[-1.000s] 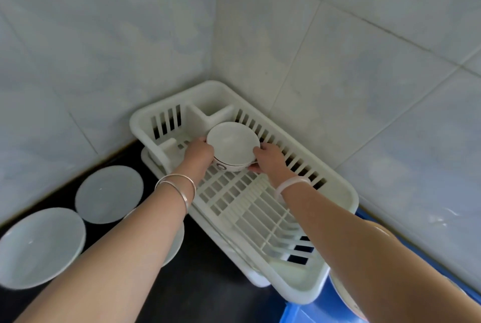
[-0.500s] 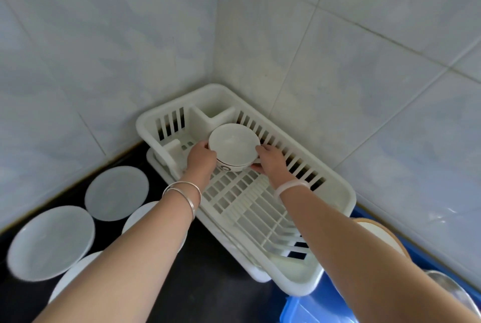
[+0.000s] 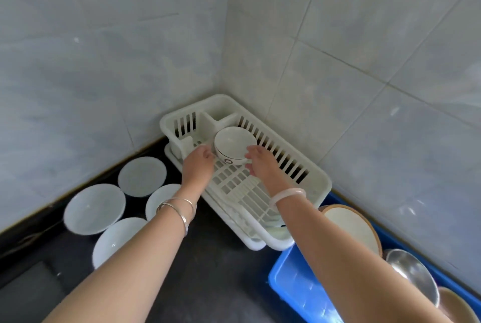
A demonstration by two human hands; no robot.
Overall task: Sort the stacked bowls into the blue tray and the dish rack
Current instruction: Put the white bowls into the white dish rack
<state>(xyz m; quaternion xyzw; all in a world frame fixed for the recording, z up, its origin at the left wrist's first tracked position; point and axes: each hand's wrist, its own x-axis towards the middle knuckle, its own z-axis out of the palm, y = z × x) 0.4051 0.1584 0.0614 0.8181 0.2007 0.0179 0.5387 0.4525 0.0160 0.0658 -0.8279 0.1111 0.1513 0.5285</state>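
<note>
A white bowl with a dark band and a ring mark sits upright at the far end of the white dish rack, which stands in the tiled corner. My left hand is at the bowl's left side and my right hand at its right side. Their fingers are relaxed, and the fingertips just reach the bowl's wall. The blue tray stands at the lower right. It holds a wood-rimmed bowl, a steel bowl and a beige bowl.
Several white plates lie on the dark counter left of the rack, among them a far plate and a larger plate. Tiled walls close in behind and to the right. Bare dark counter lies between my arms.
Both hands held the bowl's sides in the rack; now their fingers have loosened and drawn back slightly. The bowl stays put. The view has pulled back, and more of the tray shows.
</note>
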